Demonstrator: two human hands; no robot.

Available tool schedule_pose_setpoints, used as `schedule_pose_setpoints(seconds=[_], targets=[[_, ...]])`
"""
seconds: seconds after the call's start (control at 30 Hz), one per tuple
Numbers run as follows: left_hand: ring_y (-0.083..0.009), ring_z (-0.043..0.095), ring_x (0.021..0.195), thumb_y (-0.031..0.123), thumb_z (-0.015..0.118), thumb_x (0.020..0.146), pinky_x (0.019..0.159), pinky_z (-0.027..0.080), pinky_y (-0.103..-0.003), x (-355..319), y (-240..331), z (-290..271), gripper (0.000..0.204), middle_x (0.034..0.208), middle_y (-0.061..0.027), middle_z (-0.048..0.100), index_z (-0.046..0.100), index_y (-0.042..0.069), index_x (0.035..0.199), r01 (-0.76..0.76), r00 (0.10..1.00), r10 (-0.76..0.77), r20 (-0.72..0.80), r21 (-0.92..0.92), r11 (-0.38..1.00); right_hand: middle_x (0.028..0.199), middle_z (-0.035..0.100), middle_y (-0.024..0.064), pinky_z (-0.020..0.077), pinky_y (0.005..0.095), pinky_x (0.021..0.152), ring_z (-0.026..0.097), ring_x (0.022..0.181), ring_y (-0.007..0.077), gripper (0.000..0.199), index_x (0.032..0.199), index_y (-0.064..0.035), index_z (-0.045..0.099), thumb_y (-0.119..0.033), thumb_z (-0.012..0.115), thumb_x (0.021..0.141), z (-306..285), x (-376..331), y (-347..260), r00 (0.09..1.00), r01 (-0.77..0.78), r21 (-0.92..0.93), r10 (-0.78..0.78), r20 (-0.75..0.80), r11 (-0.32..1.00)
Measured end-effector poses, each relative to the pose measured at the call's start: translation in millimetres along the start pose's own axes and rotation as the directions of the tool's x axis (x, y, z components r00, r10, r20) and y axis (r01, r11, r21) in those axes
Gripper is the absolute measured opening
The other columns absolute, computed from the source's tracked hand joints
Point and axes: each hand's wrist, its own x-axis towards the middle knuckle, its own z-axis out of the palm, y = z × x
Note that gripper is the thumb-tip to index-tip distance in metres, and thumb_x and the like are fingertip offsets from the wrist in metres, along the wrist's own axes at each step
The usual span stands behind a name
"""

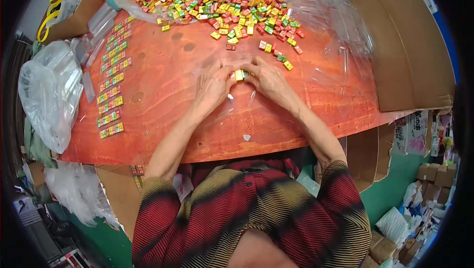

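Note:
My left hand (214, 83) and my right hand (270, 79) meet over the middle of the red table (182, 120). Between their fingertips they grip a short row of tiny boxes (239, 75), one yellow face showing plainly; the fingers hide the row's ends. Beyond the hands, a few loose tiny boxes (288, 65) lie apart from a large pile of them (222, 1) in red, yellow and green. A thin clear plastic strip (252, 98) and a small white scrap (230, 97) are just below my hands.
Several neat rows of tiny boxes (111, 130) line the table's left side. Beside them are clear tubes (89, 86) and a plastic bag (52, 93). A cardboard panel (410, 46) stands at the right, near clear plastic wrap (335, 16). Another white scrap (247, 137) lies near the front edge.

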Motion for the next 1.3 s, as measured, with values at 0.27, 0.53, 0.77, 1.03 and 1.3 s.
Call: schedule_pose_setpoints(seconds=[0.27, 0.53, 0.77, 1.03, 1.3], targets=[[-0.0292, 0.053, 0.08, 0.01, 0.065, 0.072, 0.065, 0.044, -0.039, -97, 11, -34, 0.031, 0.085, -0.0127, 0.05, 0.059, 0.006, 0.102, 0.223, 0.975, -0.222, -0.019, 0.082, 0.971, 0.09, 0.052, 0.0147, 0.0464, 0.0389, 0.069, 0.056, 0.083, 0.0314, 0.028, 0.107, -0.0076, 0.053, -0.013, 0.051, 0.08, 24, -22, -71, 0.953, 0.02, 0.014, -0.024, 0.302, 1.0], [-0.0297, 0.05, 0.09, 0.023, 0.061, 0.074, 0.071, 0.04, -0.039, -129, 2, -20, 0.048, 0.105, -0.0175, 0.052, 0.05, -0.005, 0.111, 0.036, 0.994, 0.017, -0.104, 0.49, 0.871, 0.115, 0.051, 0.0175, 0.0376, 0.0423, 0.091, 0.049, 0.105, 0.0332, 0.043, 0.114, 0.0059, 0.046, -0.009, 0.047, 0.074, 38, -42, -69, 0.961, 0.232, -0.081, -0.215, 0.176, 0.969], [-0.041, 0.037, 0.117, 0.024, 0.062, 0.075, 0.096, 0.031, -0.046, -144, 2, -18, 0.061, 0.126, -0.0265, 0.039, 0.04, -0.008, 0.121, 0.107, 0.994, -0.086, -0.069, 0.418, 0.902, 0.128, 0.037, 0.0258, 0.0264, 0.0485, 0.101, 0.034, 0.121, 0.04, 0.058, 0.121, 0.009, 0.038, -0.019, 0.058, 0.075, 62, -61, -86, 0.963, 0.262, -0.192, -0.243, 0.118, 0.946], [-0.0417, 0.018, 0.128, 0.035, 0.059, 0.076, 0.098, 0.021, -0.057, -145, 4, -17, 0.075, 0.137, -0.0261, 0.02, 0.027, -0.003, 0.131, 0.167, 0.974, -0.211, 0.083, 0.367, 0.915, 0.132, 0.026, 0.0315, 0.0235, 0.0499, 0.101, 0.026, 0.126, 0.0405, 0.084, 0.125, 0.0131, 0.029, -0.042, 0.062, 0.071, 60, -67, -90, 0.977, 0.153, -0.088, -0.137, 0.165, 0.984], [-0.0421, 0.015, 0.129, 0.034, 0.06, 0.076, 0.099, 0.016, -0.059, -150, -4, -21, 0.074, 0.139, -0.0248, 0.017, 0.026, 0.001, 0.134, 0.228, 0.966, -0.256, 0.04, 0.338, 0.913, 0.135, 0.027, 0.0244, 0.0162, 0.0542, 0.102, 0.021, 0.129, 0.0378, 0.085, 0.127, 0.01, 0.029, -0.045, 0.061, 0.071, 68, -59, -102, 0.979, 0.139, -0.162, -0.111, 0.17, 0.977]])
